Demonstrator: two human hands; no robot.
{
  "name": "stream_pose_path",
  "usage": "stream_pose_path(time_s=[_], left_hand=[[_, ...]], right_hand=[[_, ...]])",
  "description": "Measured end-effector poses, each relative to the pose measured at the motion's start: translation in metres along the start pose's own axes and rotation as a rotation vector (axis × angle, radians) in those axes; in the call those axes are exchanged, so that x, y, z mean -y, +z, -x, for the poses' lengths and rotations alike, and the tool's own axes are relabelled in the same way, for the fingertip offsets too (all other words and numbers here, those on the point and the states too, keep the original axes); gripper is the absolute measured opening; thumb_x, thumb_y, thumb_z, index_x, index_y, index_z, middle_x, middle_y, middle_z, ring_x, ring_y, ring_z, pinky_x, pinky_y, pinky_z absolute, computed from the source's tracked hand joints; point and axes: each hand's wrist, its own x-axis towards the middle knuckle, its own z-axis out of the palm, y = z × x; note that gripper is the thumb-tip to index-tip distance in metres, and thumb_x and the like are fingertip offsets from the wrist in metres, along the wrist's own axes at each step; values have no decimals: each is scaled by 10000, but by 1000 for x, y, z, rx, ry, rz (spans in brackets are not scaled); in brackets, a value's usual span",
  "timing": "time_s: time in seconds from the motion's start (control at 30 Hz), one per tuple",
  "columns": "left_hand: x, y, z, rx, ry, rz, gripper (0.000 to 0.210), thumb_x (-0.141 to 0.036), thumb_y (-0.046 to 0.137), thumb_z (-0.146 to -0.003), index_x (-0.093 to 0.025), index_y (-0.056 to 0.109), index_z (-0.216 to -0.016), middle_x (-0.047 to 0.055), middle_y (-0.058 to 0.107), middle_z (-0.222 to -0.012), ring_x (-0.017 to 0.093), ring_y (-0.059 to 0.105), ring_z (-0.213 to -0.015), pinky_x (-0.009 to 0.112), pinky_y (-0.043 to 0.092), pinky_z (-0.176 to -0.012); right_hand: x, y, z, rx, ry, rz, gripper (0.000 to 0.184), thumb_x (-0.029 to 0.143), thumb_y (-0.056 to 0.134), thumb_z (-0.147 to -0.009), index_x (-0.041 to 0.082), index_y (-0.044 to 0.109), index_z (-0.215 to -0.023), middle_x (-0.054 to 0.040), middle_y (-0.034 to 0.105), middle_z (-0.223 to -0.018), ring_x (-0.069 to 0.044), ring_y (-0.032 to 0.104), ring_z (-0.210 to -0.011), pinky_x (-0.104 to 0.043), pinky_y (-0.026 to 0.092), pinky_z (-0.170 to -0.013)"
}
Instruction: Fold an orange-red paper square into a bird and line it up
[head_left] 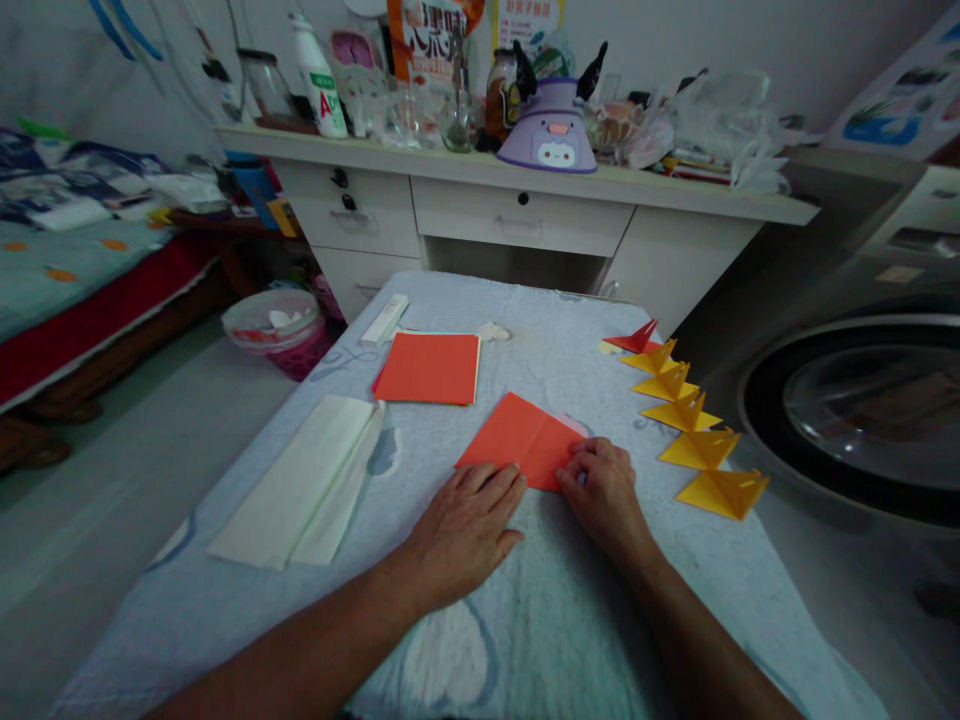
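An orange sheet of paper (pixel 525 435) lies turned cornerwise on the cloth-covered table, with a crease running across it. My left hand (pixel 469 525) rests flat on its left lower part, fingers stretched out. At the sheet's right corner, my right hand (pixel 604 490) has its fingers curled in and pinched on the paper. Farther back and to the left is a stack of orange paper squares (pixel 429 368). Along the right side stand several folded yellow paper pieces (pixel 701 450) in a row, with a red folded piece (pixel 637 338) at the far end.
A folded white paper or tissue (pixel 307 490) lies on the left of the table, and a narrow white box (pixel 385 320) at the far left corner. Behind stands a cluttered white cabinet (pixel 517 215). A washing machine (pixel 862 400) is at right, a lined bin (pixel 274 320) at left.
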Motion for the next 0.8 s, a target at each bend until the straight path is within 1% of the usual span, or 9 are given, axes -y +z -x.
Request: stream_pose_path(time_s=[0.17,0.43,0.67,0.8], left_hand=[[2,2,0,5,-1,12,527,-422,550,-931,-213,438,-1402,33,518,-1433,248,430,-1262,421,348,-1071],[0,-4,-2,16,0,23,502,-389,571,-920,-207,468,-1376,42,538,-1407,254,453,-1229,428,378,-1050],[1,-3,-2,6,5,21,488,-385,562,-924,-207,475,-1370,47,547,-1398,251,462,-1216,425,383,-1044],[2,-2,-1,1,3,20,505,-394,563,-923,-205,468,-1380,47,529,-1420,247,451,-1235,423,369,-1060]], right_hand=[[1,1,0,6,17,27,152,197,659,-763,193,646,-611,-88,630,-977,-261,515,-921,-390,373,-819],[2,1,0,5,4,61,157,204,643,-780,184,631,-624,-90,620,-968,-247,516,-909,-371,370,-814],[-2,3,-1,54,15,115,115,253,629,-792,189,634,-696,-95,604,-993,-262,496,-922,-365,354,-774],[0,3,0,29,3,117,123,238,611,-803,184,625,-694,-95,601,-979,-260,490,-920,-360,348,-765]])
